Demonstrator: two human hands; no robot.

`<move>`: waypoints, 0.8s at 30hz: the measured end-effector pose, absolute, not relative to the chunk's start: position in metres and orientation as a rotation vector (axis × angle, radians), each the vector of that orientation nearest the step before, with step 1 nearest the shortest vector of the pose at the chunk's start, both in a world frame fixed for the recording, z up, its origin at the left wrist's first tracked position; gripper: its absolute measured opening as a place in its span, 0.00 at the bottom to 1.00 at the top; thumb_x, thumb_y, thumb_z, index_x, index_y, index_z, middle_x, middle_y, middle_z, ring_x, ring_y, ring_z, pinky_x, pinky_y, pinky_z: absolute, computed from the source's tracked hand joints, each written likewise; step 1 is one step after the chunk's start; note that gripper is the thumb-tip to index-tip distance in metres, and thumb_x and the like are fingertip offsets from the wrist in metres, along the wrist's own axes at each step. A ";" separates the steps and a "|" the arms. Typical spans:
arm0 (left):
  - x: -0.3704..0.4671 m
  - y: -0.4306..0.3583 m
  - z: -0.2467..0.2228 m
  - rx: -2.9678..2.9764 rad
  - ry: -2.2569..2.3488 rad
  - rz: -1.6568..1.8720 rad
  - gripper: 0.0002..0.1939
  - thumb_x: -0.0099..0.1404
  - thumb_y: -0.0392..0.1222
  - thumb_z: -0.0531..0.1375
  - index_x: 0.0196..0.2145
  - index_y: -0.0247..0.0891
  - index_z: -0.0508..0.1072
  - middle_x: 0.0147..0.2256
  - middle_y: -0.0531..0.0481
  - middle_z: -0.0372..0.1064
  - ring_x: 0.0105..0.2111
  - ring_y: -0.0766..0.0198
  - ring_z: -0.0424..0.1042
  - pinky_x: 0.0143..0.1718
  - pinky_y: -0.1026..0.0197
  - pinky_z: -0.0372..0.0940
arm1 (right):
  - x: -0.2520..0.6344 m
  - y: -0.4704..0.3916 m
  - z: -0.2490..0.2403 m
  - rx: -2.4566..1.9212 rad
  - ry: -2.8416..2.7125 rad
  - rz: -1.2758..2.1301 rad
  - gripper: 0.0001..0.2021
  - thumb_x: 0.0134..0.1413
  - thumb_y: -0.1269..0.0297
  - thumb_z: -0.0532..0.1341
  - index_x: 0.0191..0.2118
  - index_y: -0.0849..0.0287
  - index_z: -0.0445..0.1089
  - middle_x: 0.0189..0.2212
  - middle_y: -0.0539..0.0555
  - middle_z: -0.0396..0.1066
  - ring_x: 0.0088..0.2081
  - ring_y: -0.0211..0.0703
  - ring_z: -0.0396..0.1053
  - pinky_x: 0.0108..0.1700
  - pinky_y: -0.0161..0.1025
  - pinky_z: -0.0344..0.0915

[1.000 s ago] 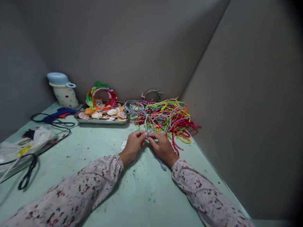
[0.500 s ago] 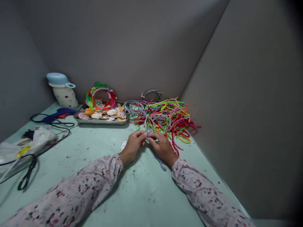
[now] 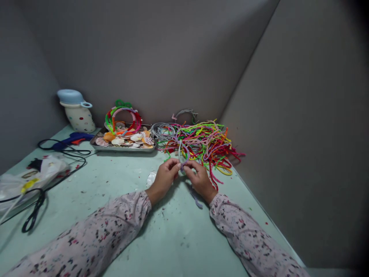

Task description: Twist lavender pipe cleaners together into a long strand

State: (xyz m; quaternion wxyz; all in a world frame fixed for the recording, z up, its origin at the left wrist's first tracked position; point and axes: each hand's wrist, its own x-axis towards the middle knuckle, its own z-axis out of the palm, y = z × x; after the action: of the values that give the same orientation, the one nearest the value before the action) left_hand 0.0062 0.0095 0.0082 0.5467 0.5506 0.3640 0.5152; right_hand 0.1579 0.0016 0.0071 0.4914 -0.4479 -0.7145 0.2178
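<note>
Between my fingertips is a purple pipe cleaner (image 3: 186, 153), bent into a narrow loop that rises above both hands. My left hand (image 3: 166, 175) pinches it from the left side. From the right, the thumb and forefinger of my right hand (image 3: 198, 177) are closed on it too. A paler strand (image 3: 180, 151) runs along the loop's left side; its kind is hard to tell. Under my right hand a lilac pipe cleaner end (image 3: 196, 201) trails onto the table. A white shell (image 3: 151, 178) lies just left of my left hand.
A metal tray (image 3: 127, 149) of seashells (image 3: 137, 136) holds several colourful pipe cleaner rings (image 3: 138, 117). Behind my hands spreads a pile of pipe cleaners (image 3: 213, 138) beside coiled grey wire (image 3: 164, 130). A bottle (image 3: 79, 117), blue glue gun (image 3: 67, 141), black cord (image 3: 40, 202) and plastic bag (image 3: 54, 167) occupy the left.
My hands have drawn slightly apart at the fingertips, my right hand shifting a little right. The purple loop has narrowed and shifted slightly right. More of the white shell shows.
</note>
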 end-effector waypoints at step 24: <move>0.012 -0.002 0.016 1.425 0.958 1.273 0.08 0.60 0.44 0.56 0.27 0.38 0.64 0.22 0.56 0.58 0.23 0.69 0.58 0.25 0.66 0.54 | 0.175 0.021 0.037 -0.898 -0.985 1.013 0.10 0.52 0.57 0.60 0.36 0.59 0.70 0.26 0.50 0.71 0.25 0.37 0.66 0.26 0.34 0.61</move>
State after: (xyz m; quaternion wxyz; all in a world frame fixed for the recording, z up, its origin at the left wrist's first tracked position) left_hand 0.0118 -0.0018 0.0161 0.4812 0.5844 0.3928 0.5221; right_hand 0.1750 0.0212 0.0369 0.6695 -0.3983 -0.4372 0.4495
